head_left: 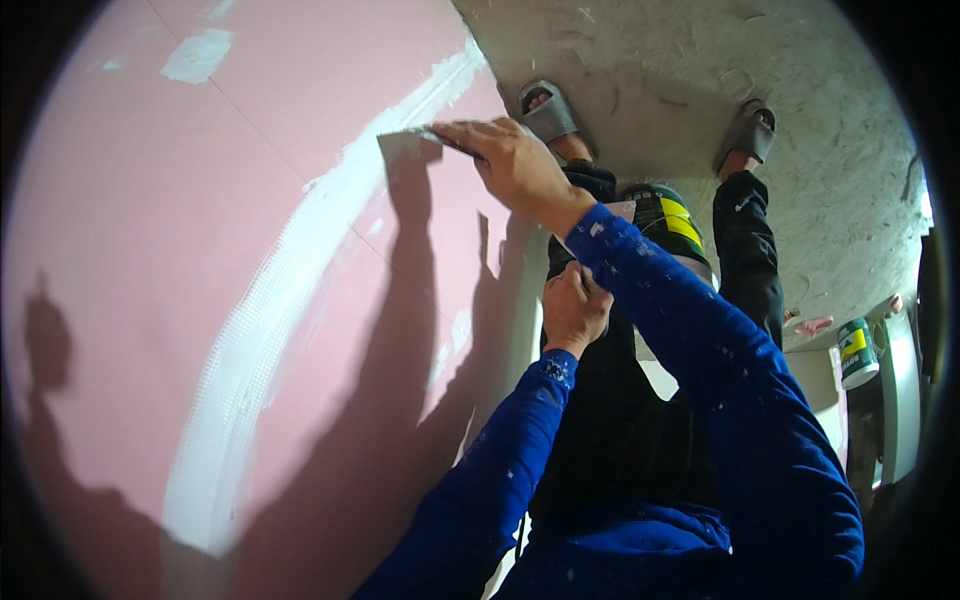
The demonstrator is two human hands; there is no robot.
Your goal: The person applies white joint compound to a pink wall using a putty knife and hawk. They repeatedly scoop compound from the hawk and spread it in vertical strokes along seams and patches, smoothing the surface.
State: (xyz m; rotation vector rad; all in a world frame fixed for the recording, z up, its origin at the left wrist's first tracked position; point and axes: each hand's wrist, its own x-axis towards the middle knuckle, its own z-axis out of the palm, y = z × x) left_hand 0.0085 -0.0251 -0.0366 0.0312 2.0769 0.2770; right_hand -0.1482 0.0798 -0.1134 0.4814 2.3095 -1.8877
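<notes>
Steel putty knife in right hand, blade pointing left

Two arms in blue, white-speckled sleeves rise from the lower edge. The right arm stretches up and leftward across the frame, nearly straight, wrist bent a little. The right hand is seen from its back, fingers extended together toward the left, thumb underneath, the grip pinched closed. The left arm bends at the elbow and stops lower, near the body. The left hand is curled into a loose fist, knuckles upward; what its grip closes on is hidden, so it may be closed on nothing.
</notes>
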